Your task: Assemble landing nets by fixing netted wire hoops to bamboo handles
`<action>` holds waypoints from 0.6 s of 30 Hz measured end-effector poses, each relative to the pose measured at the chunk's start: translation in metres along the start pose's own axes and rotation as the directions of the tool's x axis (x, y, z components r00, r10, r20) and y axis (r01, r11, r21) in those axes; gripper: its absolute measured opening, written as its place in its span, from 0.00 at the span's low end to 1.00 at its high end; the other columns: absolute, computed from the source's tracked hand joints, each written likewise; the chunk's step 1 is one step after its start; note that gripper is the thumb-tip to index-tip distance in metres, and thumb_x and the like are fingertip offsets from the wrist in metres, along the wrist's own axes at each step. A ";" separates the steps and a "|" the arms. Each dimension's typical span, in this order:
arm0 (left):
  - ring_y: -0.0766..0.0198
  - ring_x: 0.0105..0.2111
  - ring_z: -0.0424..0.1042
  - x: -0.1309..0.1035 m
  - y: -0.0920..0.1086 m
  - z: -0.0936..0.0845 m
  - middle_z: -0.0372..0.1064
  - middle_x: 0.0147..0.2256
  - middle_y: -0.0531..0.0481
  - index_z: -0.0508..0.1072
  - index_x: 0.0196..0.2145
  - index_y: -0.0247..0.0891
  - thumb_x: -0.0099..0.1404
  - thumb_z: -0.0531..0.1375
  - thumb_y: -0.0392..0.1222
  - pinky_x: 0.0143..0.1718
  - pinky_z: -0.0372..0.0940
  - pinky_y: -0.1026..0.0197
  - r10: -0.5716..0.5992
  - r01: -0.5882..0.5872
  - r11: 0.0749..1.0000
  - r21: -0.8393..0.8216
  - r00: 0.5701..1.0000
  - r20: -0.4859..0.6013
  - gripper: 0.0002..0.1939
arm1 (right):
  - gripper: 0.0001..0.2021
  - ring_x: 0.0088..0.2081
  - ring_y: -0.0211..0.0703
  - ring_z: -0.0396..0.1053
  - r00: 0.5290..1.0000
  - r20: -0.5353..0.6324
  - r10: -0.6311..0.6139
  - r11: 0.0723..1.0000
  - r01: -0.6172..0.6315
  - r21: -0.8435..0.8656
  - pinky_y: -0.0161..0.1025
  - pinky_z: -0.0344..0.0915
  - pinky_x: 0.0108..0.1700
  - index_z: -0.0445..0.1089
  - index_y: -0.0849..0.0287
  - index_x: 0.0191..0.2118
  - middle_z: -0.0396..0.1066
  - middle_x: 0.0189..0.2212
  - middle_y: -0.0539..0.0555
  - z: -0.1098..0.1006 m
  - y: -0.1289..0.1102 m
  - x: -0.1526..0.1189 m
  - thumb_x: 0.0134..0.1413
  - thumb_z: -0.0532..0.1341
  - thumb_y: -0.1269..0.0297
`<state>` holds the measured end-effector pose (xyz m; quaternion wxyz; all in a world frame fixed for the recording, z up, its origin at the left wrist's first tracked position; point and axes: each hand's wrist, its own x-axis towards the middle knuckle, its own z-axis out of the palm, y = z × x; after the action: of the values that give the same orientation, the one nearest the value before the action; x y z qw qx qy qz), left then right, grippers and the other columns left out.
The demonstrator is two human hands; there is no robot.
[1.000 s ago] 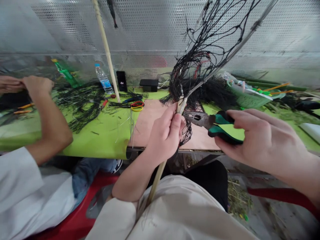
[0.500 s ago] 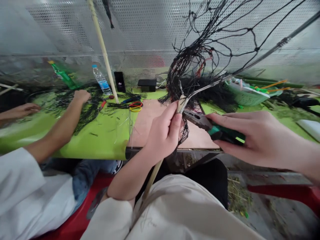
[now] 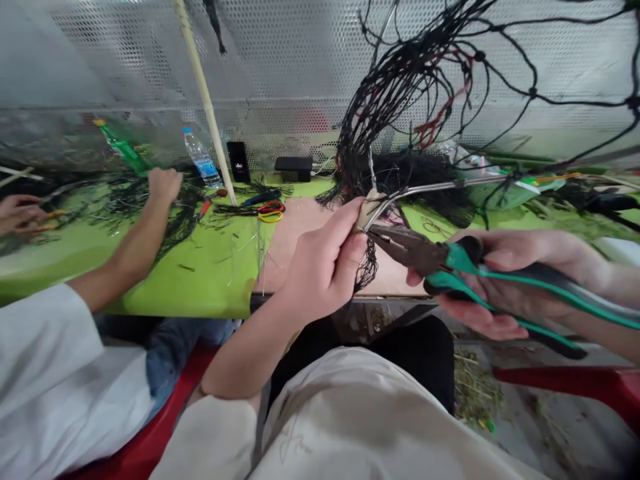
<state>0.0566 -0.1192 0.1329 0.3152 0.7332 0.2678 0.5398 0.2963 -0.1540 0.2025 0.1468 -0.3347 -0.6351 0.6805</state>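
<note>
My left hand (image 3: pixel 325 267) is closed around the top of a pale stick (image 3: pixel 369 209), probably bamboo. From the stick's end a silvery metal wire (image 3: pixel 425 189) bends away to the right. Black knotted netting (image 3: pixel 380 100) hangs in a thick bunch just above and behind that end. Combination pliers (image 3: pixel 417 253) with green and black handles lie in my right hand (image 3: pixel 530 280), palm turned partly up and fingers around the handles. Their jaw tips are at the wire beside my left thumb; whether they grip it I cannot tell. The handles are spread somewhat apart.
A co-worker's hands (image 3: pixel 163 183) are at the left over dark cord. On the green table (image 3: pixel 200 260) are scissors (image 3: pixel 271 212), a water bottle (image 3: pixel 203 160), a green bottle (image 3: pixel 123 150) and a phone (image 3: pixel 239 162). An upright pole (image 3: pixel 205 100) stands there. A basket (image 3: pixel 505 197) sits at right.
My right hand has turned palm upward, and the pliers' handles now spread wider and show more. The wire and netting have swung lower and towards me on the right.
</note>
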 end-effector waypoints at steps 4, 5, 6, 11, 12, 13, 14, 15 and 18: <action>0.66 0.25 0.68 -0.001 0.005 0.000 0.74 0.33 0.47 0.69 0.59 0.41 0.74 0.52 0.55 0.25 0.64 0.65 -0.030 0.031 0.999 -0.036 0.999 0.023 0.23 | 0.32 0.12 0.39 0.57 0.998 0.064 -0.014 0.997 0.009 0.075 0.37 0.57 0.16 0.71 0.62 0.41 0.66 0.17 0.52 0.006 0.017 0.005 0.64 0.35 0.48; 0.67 0.24 0.67 -0.001 0.005 0.001 0.73 0.31 0.48 0.69 0.59 0.41 0.74 0.51 0.55 0.25 0.63 0.65 -0.045 0.046 0.997 -0.062 0.999 0.028 0.23 | 0.30 0.14 0.40 0.59 0.998 0.058 -0.027 0.996 0.022 0.092 0.39 0.60 0.18 0.71 0.63 0.42 0.68 0.19 0.54 0.007 0.022 0.006 0.63 0.38 0.48; 0.68 0.23 0.65 -0.001 0.005 0.003 0.72 0.29 0.49 0.69 0.59 0.41 0.74 0.51 0.55 0.24 0.62 0.65 -0.061 0.064 0.994 -0.094 0.998 0.036 0.23 | 0.27 0.16 0.41 0.62 0.997 0.049 -0.061 0.993 0.056 0.107 0.40 0.62 0.19 0.69 0.63 0.43 0.71 0.23 0.57 0.007 0.027 0.007 0.62 0.42 0.47; 0.72 0.17 0.57 0.000 -0.003 0.008 0.62 0.23 0.56 0.69 0.58 0.41 0.75 0.50 0.55 0.17 0.54 0.67 -0.139 0.160 0.961 -0.227 0.984 0.108 0.22 | 0.22 0.32 0.46 0.73 0.977 -0.045 -0.206 0.978 0.207 0.008 0.43 0.70 0.30 0.60 0.56 0.53 0.74 0.38 0.61 0.010 0.051 0.006 0.55 0.57 0.54; 0.72 0.17 0.56 0.000 -0.004 0.008 0.61 0.22 0.57 0.70 0.57 0.41 0.75 0.50 0.55 0.17 0.54 0.67 -0.140 0.161 0.961 -0.224 0.985 0.105 0.22 | 0.19 0.34 0.46 0.74 0.976 -0.076 -0.203 0.979 0.201 -0.027 0.43 0.71 0.34 0.60 0.55 0.54 0.74 0.40 0.61 0.011 0.053 0.005 0.58 0.56 0.58; 0.72 0.17 0.56 -0.001 -0.005 0.009 0.61 0.22 0.57 0.70 0.56 0.41 0.75 0.51 0.55 0.17 0.54 0.67 -0.139 0.156 0.965 -0.210 0.986 0.095 0.21 | 0.16 0.37 0.46 0.75 0.975 -0.107 -0.195 0.980 0.189 -0.062 0.44 0.73 0.38 0.61 0.55 0.53 0.74 0.41 0.60 0.012 0.054 0.004 0.59 0.54 0.63; 0.72 0.17 0.56 -0.001 -0.005 0.009 0.61 0.22 0.57 0.71 0.55 0.41 0.75 0.51 0.55 0.17 0.54 0.67 -0.138 0.151 0.969 -0.195 0.987 0.080 0.21 | 0.14 0.39 0.46 0.76 0.973 -0.128 -0.193 0.979 0.182 -0.095 0.45 0.73 0.41 0.63 0.54 0.52 0.74 0.42 0.60 0.012 0.053 0.003 0.60 0.53 0.66; 0.72 0.17 0.56 -0.001 -0.006 0.009 0.61 0.22 0.56 0.71 0.55 0.41 0.75 0.51 0.54 0.18 0.54 0.67 -0.142 0.152 0.971 -0.184 0.988 0.065 0.21 | 0.15 0.42 0.46 0.76 0.972 -0.134 -0.193 0.976 0.175 -0.131 0.45 0.74 0.44 0.64 0.54 0.51 0.75 0.44 0.59 0.013 0.051 0.002 0.60 0.51 0.69; 0.72 0.18 0.57 -0.002 -0.006 0.008 0.62 0.24 0.56 0.70 0.55 0.42 0.75 0.51 0.55 0.17 0.54 0.67 -0.182 0.185 0.959 -0.214 0.983 0.034 0.20 | 0.20 0.47 0.45 0.77 0.965 -0.097 -0.243 0.927 0.202 -0.317 0.42 0.74 0.48 0.64 0.51 0.52 0.76 0.46 0.55 0.012 0.041 -0.003 0.57 0.52 0.76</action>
<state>0.0632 -0.1179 0.1256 0.4436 0.6703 0.2722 0.5289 0.3002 -0.1713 0.1633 0.2122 -0.3241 -0.7548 0.5294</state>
